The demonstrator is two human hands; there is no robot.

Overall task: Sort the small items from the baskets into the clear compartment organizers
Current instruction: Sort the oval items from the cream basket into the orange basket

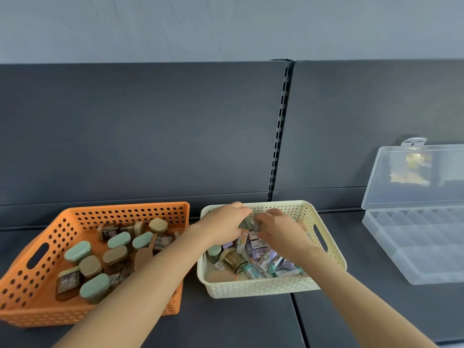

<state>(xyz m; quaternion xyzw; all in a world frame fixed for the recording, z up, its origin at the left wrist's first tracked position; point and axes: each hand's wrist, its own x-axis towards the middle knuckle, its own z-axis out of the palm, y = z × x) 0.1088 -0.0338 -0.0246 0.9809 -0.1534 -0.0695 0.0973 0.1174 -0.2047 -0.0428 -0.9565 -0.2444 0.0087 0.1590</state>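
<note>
Both hands are down in the cream basket, at the middle of the dark shelf. The left hand comes in from seven o'clock. Its fingers curl over the far half of the pile and grip a small grey-green piece with a tan strip hanging below it. What the piece is, the blur won't let me say. The right hand reaches in from five o'clock, bent fingertips meeting that same piece. Whether they pinch it or only touch it I cannot tell, because the knuckles cover the contact.

Much of the pile is hidden under the hands. On the basket's six o'clock side I can see purple-labelled packets and teal-ended packets. A green-capped jar sits towards eight o'clock. The labels are unreadable.

At nine o'clock, just beside the cream one, sits the orange basket. Its left corner is cut off by the frame edge and its near right side is hidden behind the left forearm. Inside are green-capped containers, tan-capped containers and dark labelled boxes, lying jumbled.

At three o'clock, well apart, the clear organizer lies open, its lid raised in front of the back panel. Its right part runs out of frame. The dividers show only faintly, and what the compartments hold is hard to make out. A yellowish patch shows on the lid; sticker or reflection, I can't say.

At twelve o'clock a slotted upright runs up the panel.
</note>
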